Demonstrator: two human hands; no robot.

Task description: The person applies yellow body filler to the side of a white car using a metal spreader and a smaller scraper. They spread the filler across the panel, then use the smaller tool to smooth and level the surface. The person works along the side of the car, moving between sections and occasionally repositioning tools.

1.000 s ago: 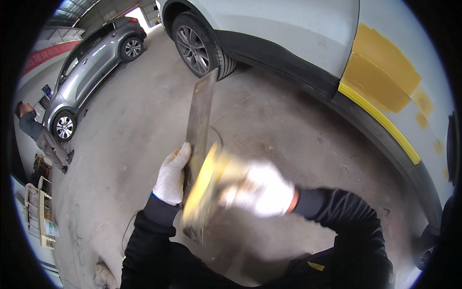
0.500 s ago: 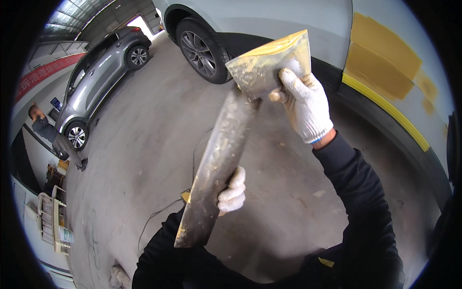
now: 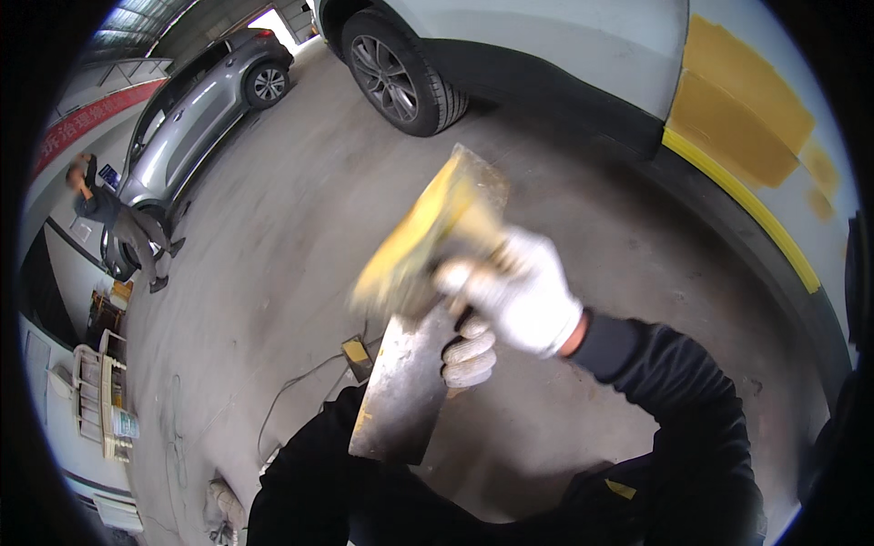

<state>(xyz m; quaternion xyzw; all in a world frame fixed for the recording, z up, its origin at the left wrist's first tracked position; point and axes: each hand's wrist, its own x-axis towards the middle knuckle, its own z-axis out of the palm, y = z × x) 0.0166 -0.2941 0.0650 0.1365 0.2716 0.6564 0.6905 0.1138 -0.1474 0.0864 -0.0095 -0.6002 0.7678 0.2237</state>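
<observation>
My right hand (image 3: 533, 291), in a white knit glove, is closed on a broad putty spreader (image 3: 410, 250) smeared with yellow putty. Motion blurs the spreader as it passes over the upper part of a long flat metal plate (image 3: 401, 396). My left hand (image 3: 470, 355), gloved as well, grips this plate by its right side. Its fingers curl around the edge, and the thumb is hidden. Yellow residue marks the plate's lower left edge. Behind my right hand and the spreader, the plate's far end shows only in part.
A white car (image 3: 555, 27) stands ahead, with tan filler patches (image 3: 737, 109) and a yellow strip (image 3: 746, 214) on its right part. At the left are a grey car (image 3: 196, 127), a person (image 3: 123, 223) and a white rack (image 3: 96, 400). A cable (image 3: 282, 419) lies on the floor.
My right hand and the spreader have swung down and left, turning over the plate. My left hand has shifted slightly right with the plate. The person at the left has changed posture.
</observation>
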